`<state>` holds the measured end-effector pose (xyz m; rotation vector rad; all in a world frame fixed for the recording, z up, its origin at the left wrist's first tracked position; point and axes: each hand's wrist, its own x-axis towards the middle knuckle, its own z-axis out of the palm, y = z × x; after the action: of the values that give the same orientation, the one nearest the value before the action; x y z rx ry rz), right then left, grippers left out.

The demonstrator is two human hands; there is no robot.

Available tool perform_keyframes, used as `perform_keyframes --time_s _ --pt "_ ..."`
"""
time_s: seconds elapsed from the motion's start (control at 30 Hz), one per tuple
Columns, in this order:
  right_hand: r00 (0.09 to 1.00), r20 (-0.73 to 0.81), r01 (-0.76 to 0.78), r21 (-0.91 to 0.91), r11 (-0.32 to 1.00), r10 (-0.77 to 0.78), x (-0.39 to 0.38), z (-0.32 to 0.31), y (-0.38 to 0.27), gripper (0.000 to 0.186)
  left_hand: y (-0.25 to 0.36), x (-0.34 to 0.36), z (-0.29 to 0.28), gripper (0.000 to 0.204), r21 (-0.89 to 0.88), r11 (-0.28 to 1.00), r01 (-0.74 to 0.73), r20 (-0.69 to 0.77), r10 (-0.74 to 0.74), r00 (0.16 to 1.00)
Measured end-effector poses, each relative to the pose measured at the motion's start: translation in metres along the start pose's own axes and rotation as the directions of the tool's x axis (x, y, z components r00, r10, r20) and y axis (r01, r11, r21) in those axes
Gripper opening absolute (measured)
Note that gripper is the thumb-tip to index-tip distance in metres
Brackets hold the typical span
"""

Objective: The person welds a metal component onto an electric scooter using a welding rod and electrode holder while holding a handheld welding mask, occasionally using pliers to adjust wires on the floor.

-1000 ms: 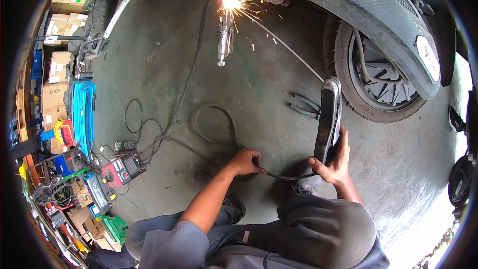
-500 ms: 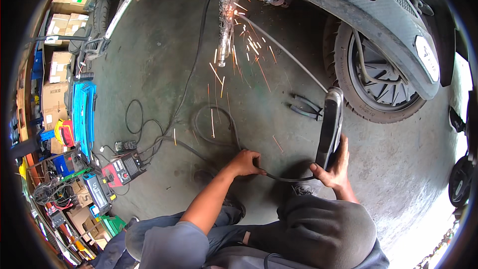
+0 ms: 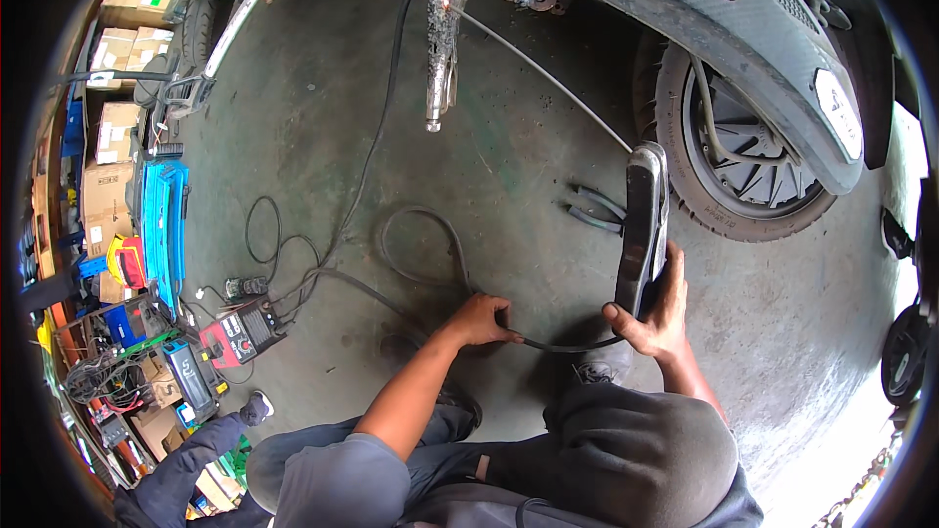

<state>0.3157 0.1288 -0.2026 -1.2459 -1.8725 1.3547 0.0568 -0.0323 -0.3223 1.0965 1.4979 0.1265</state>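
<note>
Fingers (image 3: 503, 332) grip cable (image 3: 565, 347) above grey workshop floor (image 3: 528, 254).

Floor (image 3: 293, 117) softly lit; white glare lower right; dark corners, edges bowed.

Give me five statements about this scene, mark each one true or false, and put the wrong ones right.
1. The right hand holds the black electrode holder. True.
2. The left hand holds the pliers. False: it holds the black cable; the pliers lie on the floor.
3. A small orange glow shows at the far tip of the thin rod. True.
4. The red-and-black machine stands right beside the spoked wheel. False: the machine is at the picture's left, the wheel at its right.
5. The rod points down toward the person's shoes. False: it runs from the holder away from the person, up and left in the picture.
</note>
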Motion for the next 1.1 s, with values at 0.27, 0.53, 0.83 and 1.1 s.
perform_keyframes --time_s 0.27,0.53,0.83,1.1 --pt "0.925 0.253 -0.379 0.587 0.716 0.282 -0.013 0.003 -0.004 0.096 0.000 0.001 -0.002 0.044 0.008 0.999 -0.052 0.000 0.052 0.999" --pt "0.940 -0.180 0.233 -0.283 0.930 -0.290 0.008 0.000 -0.007 0.095 0.005 -0.003 -0.004 0.045 -0.027 0.999 0.036 0.012 -0.036 0.999" --pt "0.987 -0.130 0.064 -0.206 0.977 -0.092 0.000 0.008 -0.003 0.095 0.002 -0.001 -0.003 0.045 -0.024 1.000 0.006 0.014 -0.006 1.000" --pt "0.985 -0.074 0.131 -0.283 0.950 -0.158 -0.017 0.006 0.011 0.094 0.002 -0.002 -0.004 0.045 -0.025 1.000 0.010 0.017 -0.010 1.000"
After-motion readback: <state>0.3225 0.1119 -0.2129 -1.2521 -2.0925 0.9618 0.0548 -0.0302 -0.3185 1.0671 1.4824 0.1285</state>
